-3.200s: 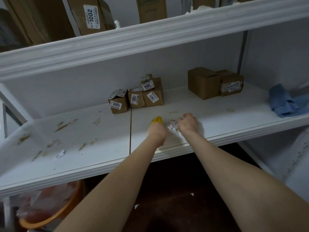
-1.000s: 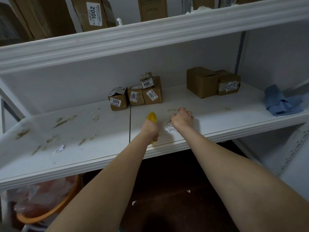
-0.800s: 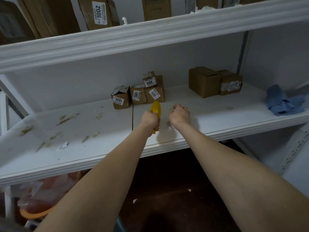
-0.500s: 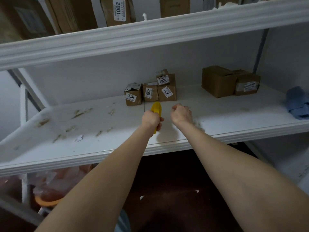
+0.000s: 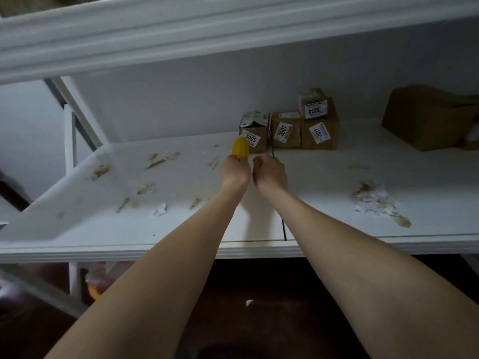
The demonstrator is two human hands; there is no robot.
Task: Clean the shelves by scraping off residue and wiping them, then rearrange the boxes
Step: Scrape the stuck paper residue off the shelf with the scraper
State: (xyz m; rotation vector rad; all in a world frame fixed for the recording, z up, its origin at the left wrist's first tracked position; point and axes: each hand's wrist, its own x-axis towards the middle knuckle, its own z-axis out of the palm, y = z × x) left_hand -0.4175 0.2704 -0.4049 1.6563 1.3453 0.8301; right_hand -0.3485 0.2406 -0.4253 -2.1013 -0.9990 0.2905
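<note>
My left hand [image 5: 234,173] grips a yellow scraper [image 5: 239,151] whose handle sticks up above my fist, over the white shelf [image 5: 77,229]. My right hand [image 5: 269,172] sits close beside it with fingers curled; nothing shows in it. Brown residue streaks [image 5: 162,160] mark the shelf's left half, and a white paper scrap [image 5: 160,210] lies there. A pile of scraped paper bits [image 5: 373,200] lies on the right half. Small labelled cardboard boxes 3005 [image 5: 252,136], 2007 [image 5: 285,130], 2011 [image 5: 320,133] and 3004 [image 5: 315,106] stand at the back, just beyond my hands.
A bigger cardboard box [image 5: 425,117] stands at the back right. The upper shelf's thick front edge [image 5: 233,29] hangs overhead. Below the shelf is a dark floor with a paper scrap [image 5: 248,302], and an orange bin [image 5: 94,288] at lower left.
Both hands have moved left and back along the shelf, away from the scraped paper pile, which now lies to their right. The view has swung left; the blue cloth is out of sight.
</note>
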